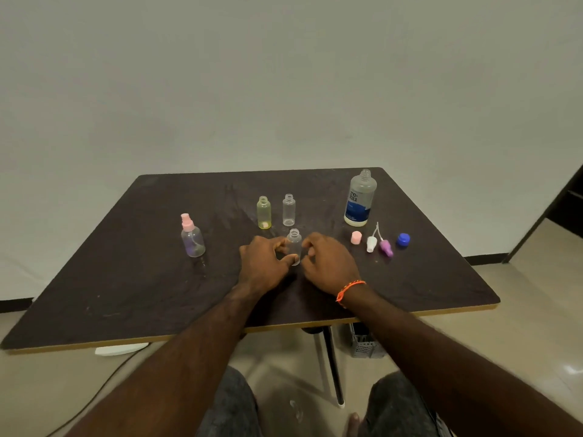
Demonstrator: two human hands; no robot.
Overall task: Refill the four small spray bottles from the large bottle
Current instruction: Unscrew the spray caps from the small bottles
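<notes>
A dark, scuffed table stands before a plain pale wall, and everything here is placed from the open clear bottle near its middle. The left hand holds that bottle, thumb and curled fingers pinching its lower body; the right hand sits just right of it, fingers loosely curled, its grip apparently on nothing. Well to the left stands the one bottle still wearing its pink sprayer. To the right lie a pink cap, white and purple spray heads and a blue cap. Just beyond stand a yellowish bottle and another clear one, both open. Farther right rises the large bottle, uncapped. To fill well, keep the left hand steadying the small bottle upright, and pour slowly into its narrow neck.
</notes>
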